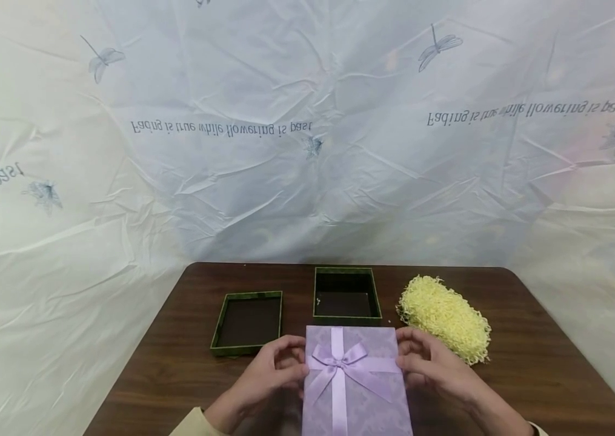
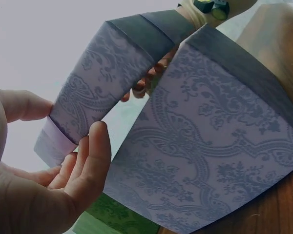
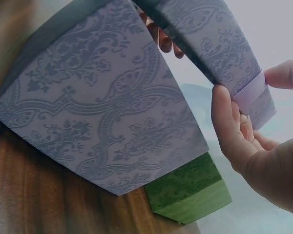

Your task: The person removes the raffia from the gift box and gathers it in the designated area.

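Observation:
A light purple gift box lid [image 1: 359, 387] with a lilac ribbon bow [image 1: 340, 362] faces up at the front of the table. My left hand [image 1: 271, 372] pinches its left side, thumb and fingers on the edge. On the opposite side my right hand [image 1: 440, 369] grips the lid the same way. Both wrist views show the lid raised and tilted, a gap between it and the patterned purple box base [image 2: 200, 141] beneath. The base stands on the wood and is hidden under the lid in the head view.
Behind the lid stands an open dark-lined green box [image 1: 348, 317]. To its left lies a shallow green lid [image 1: 236, 350], inside facing up. A mound of yellow shredded paper [image 1: 443, 318] lies at the right of the brown wooden table [image 1: 171, 363]. White printed sheeting [image 1: 263, 194] hangs around.

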Available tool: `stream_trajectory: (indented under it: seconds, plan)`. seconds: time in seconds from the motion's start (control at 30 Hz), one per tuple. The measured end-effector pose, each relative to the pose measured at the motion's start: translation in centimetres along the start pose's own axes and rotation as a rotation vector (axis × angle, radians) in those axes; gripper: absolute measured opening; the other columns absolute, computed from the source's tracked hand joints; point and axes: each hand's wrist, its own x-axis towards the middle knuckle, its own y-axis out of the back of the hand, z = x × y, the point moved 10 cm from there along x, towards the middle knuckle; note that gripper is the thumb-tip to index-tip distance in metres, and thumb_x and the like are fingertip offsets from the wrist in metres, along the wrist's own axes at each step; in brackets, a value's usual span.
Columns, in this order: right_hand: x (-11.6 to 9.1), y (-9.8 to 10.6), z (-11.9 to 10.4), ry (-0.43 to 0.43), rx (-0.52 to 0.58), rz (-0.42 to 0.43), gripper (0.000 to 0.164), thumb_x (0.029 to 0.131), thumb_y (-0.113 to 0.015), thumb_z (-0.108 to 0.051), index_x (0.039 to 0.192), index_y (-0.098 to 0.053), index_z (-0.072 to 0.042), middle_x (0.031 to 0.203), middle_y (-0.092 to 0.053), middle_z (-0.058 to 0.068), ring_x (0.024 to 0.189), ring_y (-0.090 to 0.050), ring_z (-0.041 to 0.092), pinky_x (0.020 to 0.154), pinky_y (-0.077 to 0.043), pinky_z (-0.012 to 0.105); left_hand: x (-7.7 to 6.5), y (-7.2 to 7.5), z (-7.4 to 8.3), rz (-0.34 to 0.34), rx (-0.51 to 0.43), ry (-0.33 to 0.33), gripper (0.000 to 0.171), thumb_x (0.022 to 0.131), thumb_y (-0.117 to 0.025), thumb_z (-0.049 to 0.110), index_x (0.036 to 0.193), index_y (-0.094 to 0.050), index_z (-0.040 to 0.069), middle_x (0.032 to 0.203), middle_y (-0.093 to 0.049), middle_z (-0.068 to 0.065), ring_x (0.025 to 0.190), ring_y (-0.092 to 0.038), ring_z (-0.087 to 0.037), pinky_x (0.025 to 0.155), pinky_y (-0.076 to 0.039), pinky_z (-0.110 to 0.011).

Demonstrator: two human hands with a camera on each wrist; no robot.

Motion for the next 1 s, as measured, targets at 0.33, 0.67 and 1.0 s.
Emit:
stream_trajectory:
  seconds: [0.33, 0.67, 1.0]
  plan:
    - [-0.1, 0.2, -2.5, 0.168, -0.154, 0.029, 0.040, 0.094, -0.055, 0.004, 0.129, -0.037, 0.010, 0.103, -0.059, 0.014, 0.086, -0.065, 0.013, 0.067, -0.061, 0.040, 0.0, -0.1, 2.0, -0.016, 0.069, -0.131, 0.053, 0.088, -0.067, 0.003, 0.133, -0.043, -0.011, 0.101, -0.056, -0.007, 0.079, -0.063, -0.007, 0.065, -0.058, -0.027]
    - [-0.3, 0.0, -4.8, 0.323, -0.230, 0.037, 0.042, 0.092, -0.055, 0.010, 0.131, -0.039, 0.007, 0.101, -0.060, 0.008, 0.085, -0.064, 0.013, 0.066, -0.061, 0.037, 0.0, 0.2, 3.6, -0.010, 0.118, -0.231, 0.053, 0.088, -0.067, 0.002, 0.134, -0.044, -0.008, 0.104, -0.056, -0.010, 0.085, -0.063, -0.012, 0.066, -0.060, -0.030]
    - [-0.7, -0.1, -6.2, 0.436, -0.322, 0.101, 0.052, 0.086, -0.060, 0.015, 0.134, -0.040, 0.005, 0.101, -0.060, 0.006, 0.089, -0.064, 0.013, 0.068, -0.060, 0.031, -0.3, 0.3, 4.9, 0.013, 0.167, -0.317, 0.057, 0.087, -0.070, 0.003, 0.138, -0.044, 0.000, 0.106, -0.057, -0.013, 0.090, -0.061, -0.012, 0.074, -0.058, -0.023]
